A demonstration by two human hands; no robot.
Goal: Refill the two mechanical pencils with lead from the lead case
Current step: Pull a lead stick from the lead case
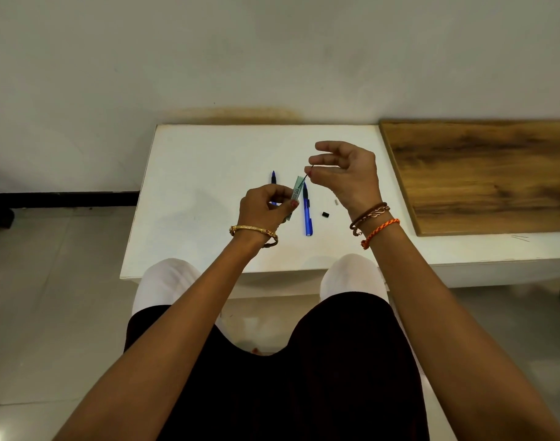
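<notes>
My left hand (266, 208) grips the green lead case (296, 189), held upright above the white table (193, 186). My right hand (345, 173) pinches a thin dark lead (308, 176) between thumb and forefinger, its lower end at the mouth of the case. One blue mechanical pencil (307, 214) lies on the table below the case, tip pointing away from me. The second blue pencil (273, 178) lies to its left, mostly hidden behind my left hand. A small black cap (325, 214) and a small white piece (337, 202) lie on the table to the right of the first pencil.
A brown wooden board (482, 176) lies on the table surface to the right. A white wall rises behind the table. My knees sit under the table's front edge. Grey floor lies to the left.
</notes>
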